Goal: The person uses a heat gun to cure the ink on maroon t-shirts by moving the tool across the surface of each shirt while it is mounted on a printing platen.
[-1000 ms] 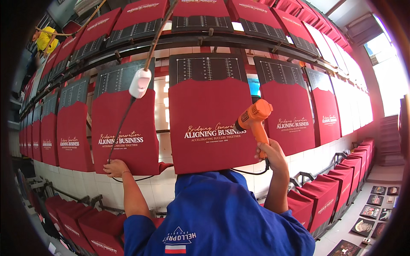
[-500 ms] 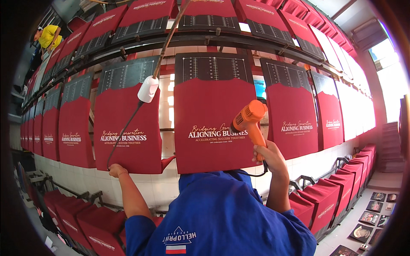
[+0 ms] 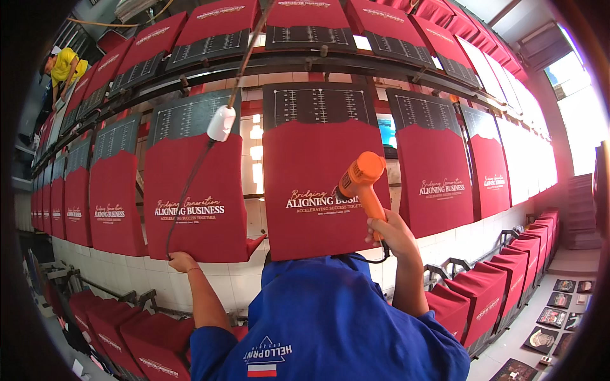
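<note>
Over the middle red shirt (image 3: 318, 159), the right grip (image 3: 395, 235) squeezed a heat gun (image 3: 367, 174), now hiding more words (image 3: 311, 202); left grip (image 3: 182, 261) pinched black cord (image 3: 192, 176).

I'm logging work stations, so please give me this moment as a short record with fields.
Left hand: holding the dark cable near the left red cloth's lower edge
Right hand: gripping the orange heat gun by its handle
Nozzle view: hides part of the print on the middle red cloth
Cable end: white connector
Background: co-worker in yellow, upper left
</note>
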Demonstrator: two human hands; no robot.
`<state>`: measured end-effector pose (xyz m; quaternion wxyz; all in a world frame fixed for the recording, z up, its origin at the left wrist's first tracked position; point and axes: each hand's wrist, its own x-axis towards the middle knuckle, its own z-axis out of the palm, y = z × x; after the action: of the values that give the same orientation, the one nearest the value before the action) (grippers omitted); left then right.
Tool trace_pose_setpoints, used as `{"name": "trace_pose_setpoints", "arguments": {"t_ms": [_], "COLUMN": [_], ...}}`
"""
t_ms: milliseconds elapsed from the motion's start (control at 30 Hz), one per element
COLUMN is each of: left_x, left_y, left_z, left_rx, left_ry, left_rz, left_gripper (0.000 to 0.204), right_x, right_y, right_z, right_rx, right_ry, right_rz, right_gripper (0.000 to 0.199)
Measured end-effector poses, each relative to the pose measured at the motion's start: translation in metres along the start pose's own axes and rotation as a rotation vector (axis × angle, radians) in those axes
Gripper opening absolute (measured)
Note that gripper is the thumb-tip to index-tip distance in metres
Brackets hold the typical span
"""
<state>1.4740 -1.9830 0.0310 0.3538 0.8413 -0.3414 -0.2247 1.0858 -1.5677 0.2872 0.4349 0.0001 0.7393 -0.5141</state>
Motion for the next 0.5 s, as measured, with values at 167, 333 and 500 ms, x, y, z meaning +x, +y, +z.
{"name": "trace_pose_setpoints", "arguments": {"t_ms": [167,333,500], "left_x": [0.002,0.002,-0.004], "left_y": [-0.001,0.000,0.005], "left_z": [0.000,-0.003,-0.001], "left_rx": [0.019,-0.031,-0.051], "left_ry": [0.003,-0.014,-0.010], "left_rz": [-0.004,0.019,0.008], "left_gripper": [0.055,0.056,0.056], "right_x": [-0.001,0.006,0.013], "right_y": [-0.004,-0.009,-0.003], "right_z": [0.023,0.026,0.046], "right_rx": [-0.028,-0.036,-0.036], "right_ry": [0.004,-0.008,0.069], "right_rz": [-0.022,-0.021,-0.099], "right_gripper": [0.018,0.018,0.017]}}
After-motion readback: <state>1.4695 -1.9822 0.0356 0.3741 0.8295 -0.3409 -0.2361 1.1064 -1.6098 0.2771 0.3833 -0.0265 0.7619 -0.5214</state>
